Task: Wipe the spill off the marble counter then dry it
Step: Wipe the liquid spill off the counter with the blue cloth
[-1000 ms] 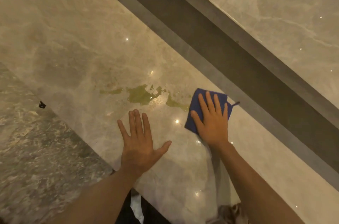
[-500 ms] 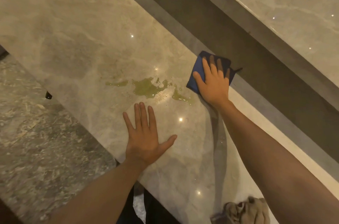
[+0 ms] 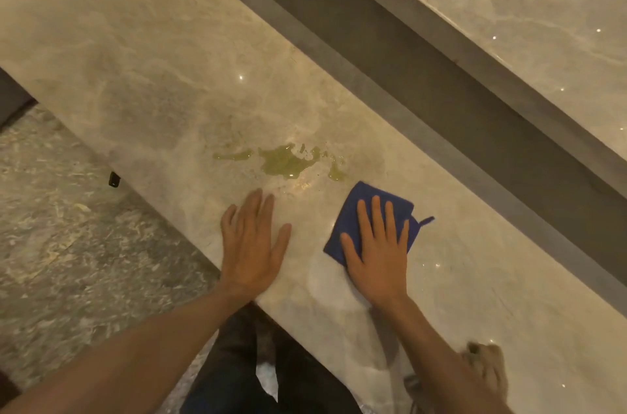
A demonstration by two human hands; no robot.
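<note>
Spill: one yellow-green liquid puddle (image 3: 288, 161) with two smaller patches beside it, centre frame on the polished beige marble counter (image 3: 152, 57), unwiped. One folded blue cloth (image 3: 353, 213) lies just below-right, apart from it, pinned under the right hand (image 3: 378, 252), fingers spread flat. Left hand (image 3: 251, 244) rests flat, fingers open, gripping nothing. Risk: a flat, fast pass may smear liquid outward toward the counter edge.

Open marble counter (image 3: 142, 50) beyond spill (image 3: 288, 161), dark ledge (image 3: 424, 74) (raised) behind
</note>
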